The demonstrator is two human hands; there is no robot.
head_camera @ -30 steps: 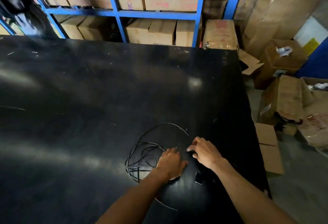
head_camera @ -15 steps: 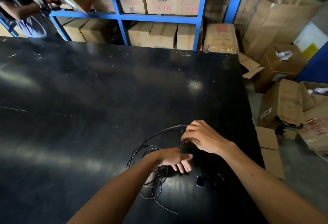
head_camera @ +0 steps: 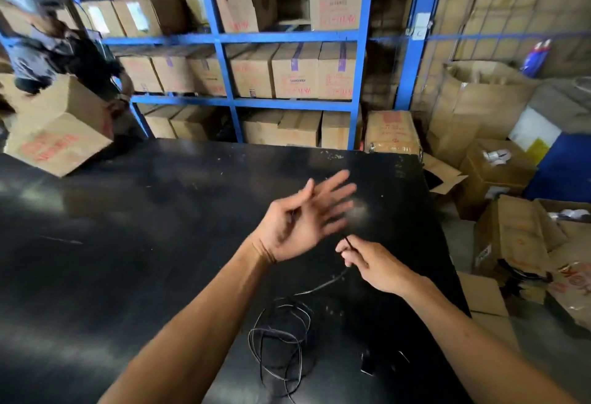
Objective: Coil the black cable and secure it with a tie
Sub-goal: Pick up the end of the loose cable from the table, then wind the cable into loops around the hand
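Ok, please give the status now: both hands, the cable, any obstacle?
Left hand open, raised, palm up. Right hand pinching black cable. Cable mostly loose loops on table. No tie on it; nothing in the way.

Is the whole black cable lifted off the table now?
No, most of the black cable lies in loose loops on the table.

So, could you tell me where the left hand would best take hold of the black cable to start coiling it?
Probably the taut stretch just below the right hand, which pinches the black cable lifted off the table. Come from the left with the open left hand: that run hangs free, while the loops below lie tangled flat.
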